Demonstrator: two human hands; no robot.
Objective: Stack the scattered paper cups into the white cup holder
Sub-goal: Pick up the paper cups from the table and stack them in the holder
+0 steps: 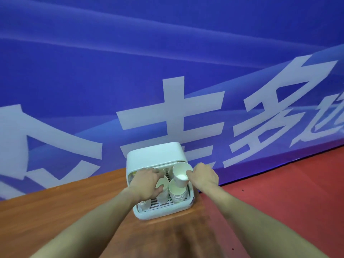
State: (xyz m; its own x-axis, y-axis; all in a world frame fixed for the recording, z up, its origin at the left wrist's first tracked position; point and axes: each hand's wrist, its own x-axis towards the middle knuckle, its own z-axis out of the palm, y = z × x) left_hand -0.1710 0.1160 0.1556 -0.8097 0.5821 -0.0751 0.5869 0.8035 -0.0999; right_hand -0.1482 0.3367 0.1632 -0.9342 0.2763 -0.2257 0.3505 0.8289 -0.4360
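On the near side of the white cup holder [158, 214], two bare forearms reach forward over the brown table [55, 211], converging on the holder, which sits at the table's far right edge. At the holder's front left corner a small paper cup [143, 204] stands on the slatted tray. Just right of it, toward the holder's middle, the left hand [147, 183] lies palm down, its thumb and fingers curled round the rim of a paper cup stack [162, 190]. On the holder's right side a taller stack of cups [178, 192] stands upright. Above that stack the right hand [203, 176] pinches a single paper cup [181, 174], thumb hooked inside the rim, the cup tilted with its mouth facing the camera. Behind the hands rises the holder's raised white lid [156, 153]. Right of the holder lies red floor [279, 192], and behind it a blue banner [167, 71] with large white characters
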